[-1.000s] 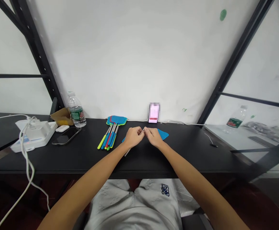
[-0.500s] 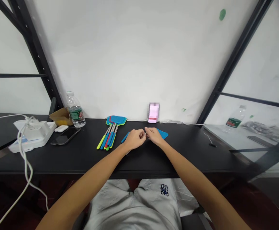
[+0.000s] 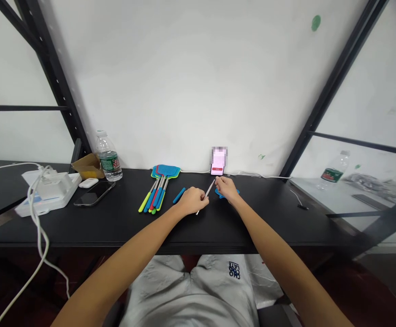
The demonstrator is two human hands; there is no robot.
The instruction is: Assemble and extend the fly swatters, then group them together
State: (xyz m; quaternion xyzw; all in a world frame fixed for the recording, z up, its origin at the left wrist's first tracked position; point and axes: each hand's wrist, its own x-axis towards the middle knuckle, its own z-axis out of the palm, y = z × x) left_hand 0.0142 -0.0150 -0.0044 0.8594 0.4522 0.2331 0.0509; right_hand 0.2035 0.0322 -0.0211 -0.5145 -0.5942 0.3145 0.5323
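My left hand (image 3: 193, 200) is closed around a thin silver metal rod (image 3: 210, 189), which slants up and to the right above the desk. Just right of the rod's upper end, my right hand (image 3: 227, 187) has its fingers pinched together; what they hold, if anything, is too small to make out. Partly covered by that hand, a blue fly swatter head (image 3: 220, 194) lies on the desk. A loose blue handle (image 3: 179, 195) rests just left of my left hand. Further left lies a bundle of fly swatters (image 3: 158, 188) with blue, red and yellow-green parts.
A lit phone (image 3: 217, 169) leans on the wall behind my hands. Left on the black desk (image 3: 116, 229) are a water bottle (image 3: 110, 161), a cardboard box (image 3: 90, 168), a dark phone (image 3: 95, 193), a white case (image 3: 89, 183) and a power strip (image 3: 48, 195) with cables.
My hands were together at the rod and have moved apart, the right one going right over the blue swatter head. More of the rod and the loose blue handle now shows.
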